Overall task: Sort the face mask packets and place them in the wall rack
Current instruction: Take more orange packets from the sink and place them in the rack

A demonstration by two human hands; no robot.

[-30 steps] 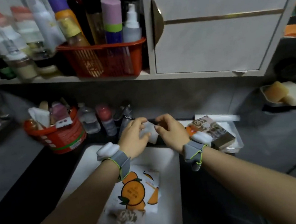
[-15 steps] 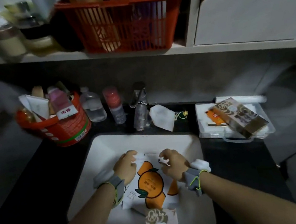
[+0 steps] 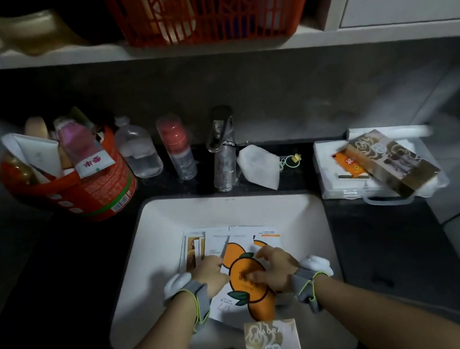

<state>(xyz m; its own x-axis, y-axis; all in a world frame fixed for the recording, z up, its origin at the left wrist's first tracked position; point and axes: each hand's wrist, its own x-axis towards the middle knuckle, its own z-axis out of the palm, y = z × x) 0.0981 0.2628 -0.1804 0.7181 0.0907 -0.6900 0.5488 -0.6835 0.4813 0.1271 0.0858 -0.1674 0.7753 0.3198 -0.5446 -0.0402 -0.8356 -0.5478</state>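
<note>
Several face mask packets [image 3: 244, 256] printed with orange fruit lie fanned out in the white basin [image 3: 301, 217]. My left hand [image 3: 209, 273] grips the left side of the stack, where a packet with a brown print [image 3: 193, 251] sticks out. The curled fingers and thumb of my right hand [image 3: 276, 267] hold the top orange packet. A gold floral packet [image 3: 272, 347] lies at the basin's near edge, below both wrists.
Behind the basin stand a red bucket [image 3: 99, 191] stuffed with tubes, a clear bottle [image 3: 138, 154], a red-capped bottle [image 3: 177, 149], a slim spray bottle [image 3: 224, 151] and a white respirator [image 3: 257, 167]. At the right, a gold box [image 3: 394, 161] rests on a clear case [image 3: 338, 186]. Overhead, a red basket [image 3: 212, 4] sits on a shelf.
Both hands came back from the respirator at the rear down into the basin and took hold of the packets. The stack has since spread into a fan.
</note>
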